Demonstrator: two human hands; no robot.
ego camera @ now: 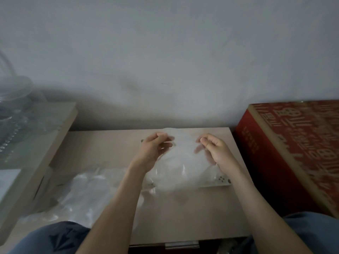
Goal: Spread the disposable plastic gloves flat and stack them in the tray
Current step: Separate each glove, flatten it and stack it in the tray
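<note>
currently both forearms extended forward over the table [183, 217], left hand [156, 147] and right hand [214, 149] raised level, fingers curled, each pinching a top edge of a clear glove [183, 143], glove hanging above the tray [222, 180] toward the far right corner, loose gloves [88, 195] near the front left corner

The tray [222, 180] lies on the table [102, 143]. Over the tray, the left hand [154, 149] and right hand [214, 149] pinch one glove [183, 149] between them. Left of the tray, a pile of gloves [88, 191] rests on the table. Farther left of the tray stands a raised board [45, 136] bearing a glass vessel [14, 99]. Right of the tray, beside the table, sits a box [293, 143]. Behind the tray rises the wall [165, 52].
</note>
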